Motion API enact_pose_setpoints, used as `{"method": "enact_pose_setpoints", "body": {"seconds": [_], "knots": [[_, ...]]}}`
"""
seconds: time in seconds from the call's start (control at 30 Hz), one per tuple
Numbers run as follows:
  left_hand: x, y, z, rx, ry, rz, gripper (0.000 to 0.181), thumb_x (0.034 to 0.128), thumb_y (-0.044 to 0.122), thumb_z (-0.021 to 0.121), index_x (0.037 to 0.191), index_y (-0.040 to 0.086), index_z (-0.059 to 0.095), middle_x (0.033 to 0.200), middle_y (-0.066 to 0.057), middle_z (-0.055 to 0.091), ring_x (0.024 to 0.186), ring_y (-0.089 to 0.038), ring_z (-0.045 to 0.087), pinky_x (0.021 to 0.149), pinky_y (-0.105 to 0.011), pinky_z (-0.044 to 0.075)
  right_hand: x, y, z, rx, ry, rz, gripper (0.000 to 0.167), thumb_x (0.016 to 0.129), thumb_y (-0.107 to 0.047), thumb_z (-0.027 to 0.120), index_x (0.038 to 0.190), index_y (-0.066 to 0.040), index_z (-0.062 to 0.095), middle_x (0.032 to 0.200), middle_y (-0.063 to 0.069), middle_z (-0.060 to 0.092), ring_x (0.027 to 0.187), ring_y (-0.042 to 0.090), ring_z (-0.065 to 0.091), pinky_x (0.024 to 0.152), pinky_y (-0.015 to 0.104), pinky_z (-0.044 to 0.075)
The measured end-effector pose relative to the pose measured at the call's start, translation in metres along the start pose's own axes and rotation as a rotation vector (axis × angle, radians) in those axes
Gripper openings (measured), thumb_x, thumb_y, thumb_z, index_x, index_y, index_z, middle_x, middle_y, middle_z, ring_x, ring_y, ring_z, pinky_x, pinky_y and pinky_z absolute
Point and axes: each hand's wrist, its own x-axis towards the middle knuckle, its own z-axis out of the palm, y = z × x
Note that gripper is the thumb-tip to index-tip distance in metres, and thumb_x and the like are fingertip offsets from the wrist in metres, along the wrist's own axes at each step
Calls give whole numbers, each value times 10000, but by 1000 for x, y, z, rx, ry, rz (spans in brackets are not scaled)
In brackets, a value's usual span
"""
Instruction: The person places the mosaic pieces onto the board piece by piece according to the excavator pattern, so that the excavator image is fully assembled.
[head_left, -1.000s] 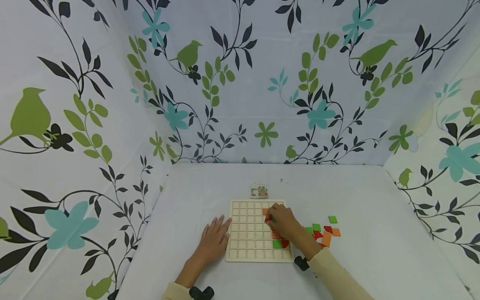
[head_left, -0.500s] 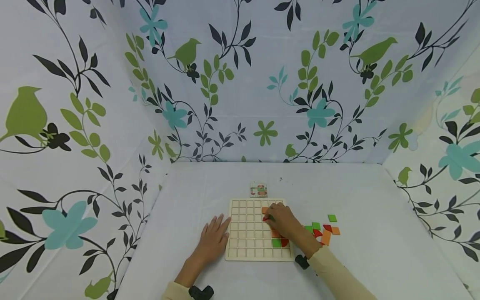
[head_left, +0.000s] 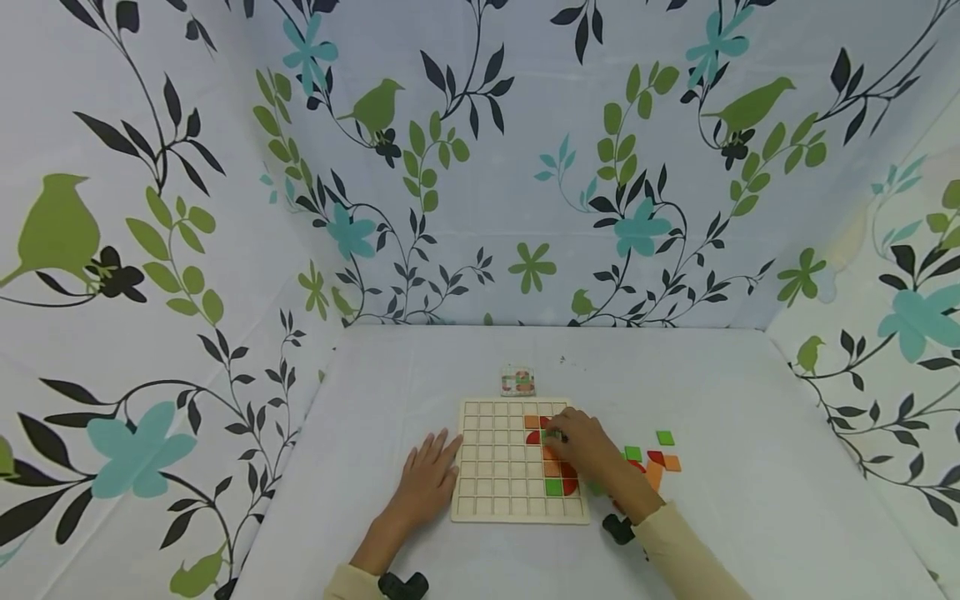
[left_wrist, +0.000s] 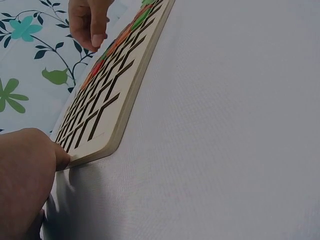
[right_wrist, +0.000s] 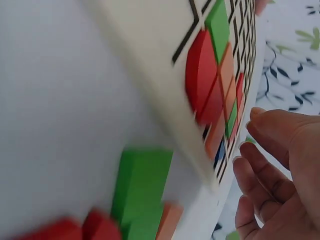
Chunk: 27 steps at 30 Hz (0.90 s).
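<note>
A pale wooden grid board (head_left: 517, 510) lies on the white table, with red, orange and green pieces in cells along its right side. My left hand (head_left: 426, 479) rests flat beside the board, its fingers touching the left edge. Over the board's right side is my right hand (head_left: 585, 446), with thumb and fingers bent and a gap between them in the right wrist view; I see nothing held there. A red piece (head_left: 533, 437) sits just left of its fingertips, below an orange piece (head_left: 531, 422). Part of the board is hidden under this hand.
Loose pieces lie right of the board, among them a green square (head_left: 665, 437) and an orange piece (head_left: 654, 476); my right forearm covers some. A small patterned card (head_left: 517, 381) lies behind the board. Patterned cloth walls (head_left: 487, 167) surround the table.
My right hand has let go of the red piece, which stays on the board, and has shifted slightly right. The left hand has not moved.
</note>
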Motion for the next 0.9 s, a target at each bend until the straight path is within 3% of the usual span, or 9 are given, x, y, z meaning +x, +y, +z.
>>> {"method": "enact_pose_setpoints", "body": {"seconds": [0.4, 0.67, 0.77, 0.9], "knots": [[1, 0, 0, -4, 1, 5, 515, 1109, 226, 477, 1614, 126, 444, 1700, -193, 335, 1591, -454, 237, 1235, -716, 174, -33, 74, -50, 47, 70, 326, 370, 1015, -251, 723, 1268, 6, 636, 1230, 233, 616, 1088, 371, 613, 963, 551, 570], [1, 1, 0, -1, 1, 9, 517, 1106, 226, 478, 1613, 127, 446, 1698, -196, 337, 1589, -461, 238, 1231, -721, 175, -59, 111, -65, 16, 81, 534, 510, 988, -250, 708, 1280, 127, 529, 1232, 388, 499, 1081, 510, 529, 887, 623, 543], [1, 1, 1, 1, 0, 6, 517, 1110, 225, 473, 1617, 128, 441, 1702, -192, 330, 1593, -454, 232, 1235, -716, 172, -61, 119, -66, 6, 62, 547, 466, 994, -212, 690, 1225, 158, 525, 1135, 383, 523, 1024, 507, 556, 846, 605, 537], [1, 1, 1, 0, -4, -3, 517, 1110, 220, 475, 1619, 131, 438, 1704, -188, 328, 1595, -451, 228, 1235, -717, 169, -60, 123, -62, 25, 68, 484, 347, 1008, -116, 666, 1217, 140, 562, 1106, 370, 568, 962, 447, 584, 846, 574, 539]]}}
